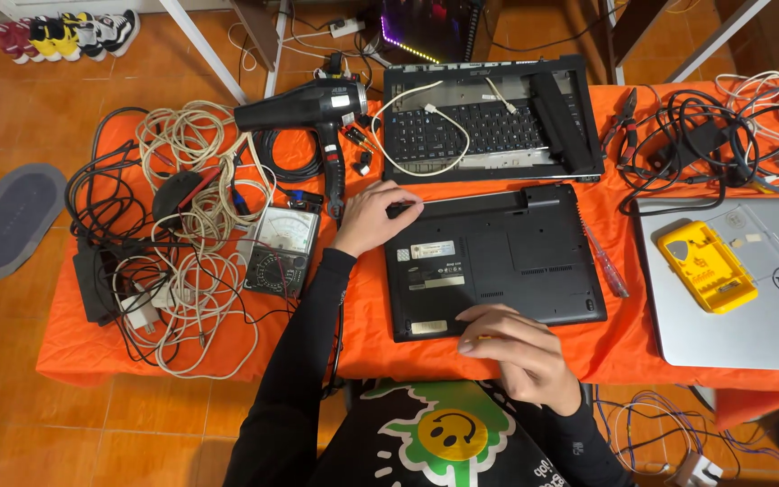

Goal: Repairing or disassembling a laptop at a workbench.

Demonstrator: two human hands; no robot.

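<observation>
One bench (pixel 371 298), draped in an orange cloth, is seen from above. Three laptop bodies are counted on it: one silver closed laptop (pixel 768 316) at the right edge, one opened keyboard chassis (pixel 489 122) at the back, and one black laptop base (pixel 493 261), turned underside up, in the middle near the front edge. Two hands are laid on this black base. The left hand (pixel 373 216) is placed on its rear left corner, the fingers (pixel 405 207) held together and pressed flat on the long battery strip. The right hand (pixel 516 347) is rested on the front edge, its fingers slightly apart and flat on the casing, clamped on nothing. One black hair dryer (pixel 313 113) is laid behind the left hand. One tangle of white and black cables (pixel 182 261) is spread at the left. One analogue multimeter (pixel 281 248) is set just beside the left wrist. One yellow tool case (pixel 705 266) is carried on the silver laptop. One pair of pliers (pixel 624 122) lies at the back, and one red screwdriver (pixel 608 266) lies just right of the black base.
</observation>
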